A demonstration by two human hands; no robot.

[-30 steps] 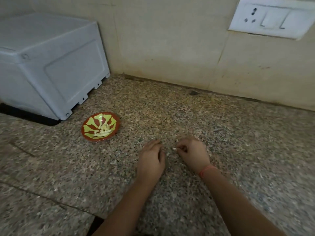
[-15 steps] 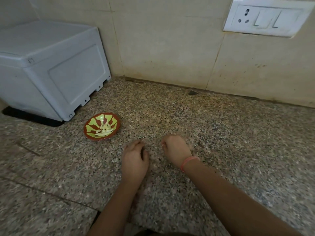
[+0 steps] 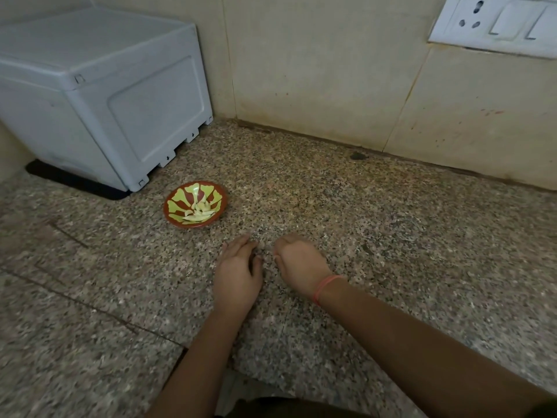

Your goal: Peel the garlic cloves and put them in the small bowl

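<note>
a: small bowl (image 3: 195, 204), peeled cloves (image 3: 199, 211) inside, lies forward-left of left hand (image 3: 238, 276), the nearer one.
b: right hand (image 3: 300, 263) curled; contents unseen. left fingers loosely bent, apparently empty.

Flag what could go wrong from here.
1. Both hands, left and right, are curled over the counter; nothing shows in either grip, so a small clove could be lost on the speckled stone.
2. The bowl sits apart, up-left of the hands; a carried clove may drop short.
3. The bowl is shallow, and the pieces in it could spill if bumped.
</note>
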